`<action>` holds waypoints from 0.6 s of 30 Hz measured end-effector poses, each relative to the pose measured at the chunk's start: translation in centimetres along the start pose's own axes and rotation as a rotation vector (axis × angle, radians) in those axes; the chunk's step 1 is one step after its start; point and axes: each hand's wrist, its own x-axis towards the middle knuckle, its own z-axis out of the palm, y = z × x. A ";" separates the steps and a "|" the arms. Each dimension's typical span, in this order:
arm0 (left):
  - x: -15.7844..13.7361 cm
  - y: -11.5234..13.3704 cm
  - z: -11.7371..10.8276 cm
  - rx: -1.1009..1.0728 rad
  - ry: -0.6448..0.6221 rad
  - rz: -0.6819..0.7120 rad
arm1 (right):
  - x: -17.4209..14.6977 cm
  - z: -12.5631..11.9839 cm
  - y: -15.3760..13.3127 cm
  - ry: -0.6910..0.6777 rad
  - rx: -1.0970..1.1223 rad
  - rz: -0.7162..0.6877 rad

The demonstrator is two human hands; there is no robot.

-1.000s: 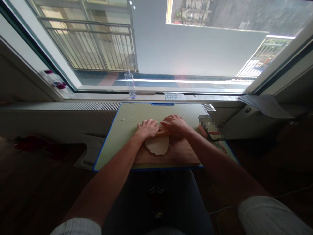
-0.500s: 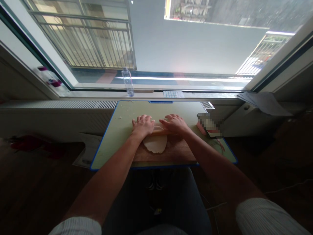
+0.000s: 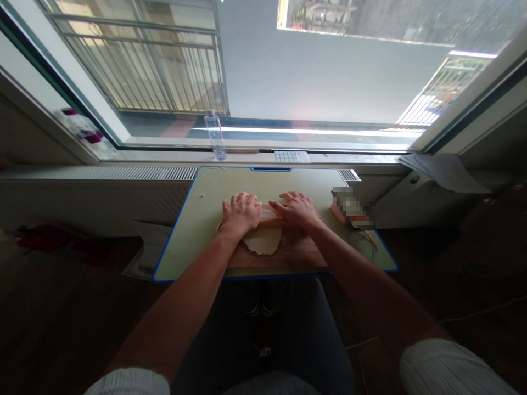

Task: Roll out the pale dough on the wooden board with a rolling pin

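Observation:
A wooden rolling pin (image 3: 272, 223) lies across a pale, flattened sheet of dough (image 3: 264, 243). My left hand (image 3: 241, 212) presses on its left part, fingers spread and stretched forward. On the right part rests my right hand (image 3: 300, 209), palm down, with its fingers extended too. Both palms hide the ends of the pin. The dough lies on a brown wooden board (image 3: 298, 255), and some of it shows beyond the pin between my thumbs. Under the board is a small light-green table (image 3: 185, 230) with a blue edge.
A phone-like object, blurred out (image 3: 353, 208), lies at the table's right side. Small dough scraps (image 3: 201, 195) dot its far left. On the windowsill stand a clear bottle (image 3: 215, 137) and a blue-and-white sheet (image 3: 291, 157). Papers (image 3: 442, 171) lie at the right.
The rolling pin and both hands have shifted slightly towards me over the dough, showing a little more dough beyond the pin. The whole view has tilted a touch.

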 end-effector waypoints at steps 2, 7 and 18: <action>-0.2 0.1 0.0 -0.002 0.005 -0.002 | -0.2 0.0 0.0 -0.010 0.004 0.014; -0.7 0.2 0.1 0.000 -0.006 -0.013 | -0.6 0.0 0.0 -0.023 0.016 0.031; -2.9 0.5 0.3 0.089 -0.001 0.050 | -2.9 1.1 0.2 0.114 -0.115 -0.064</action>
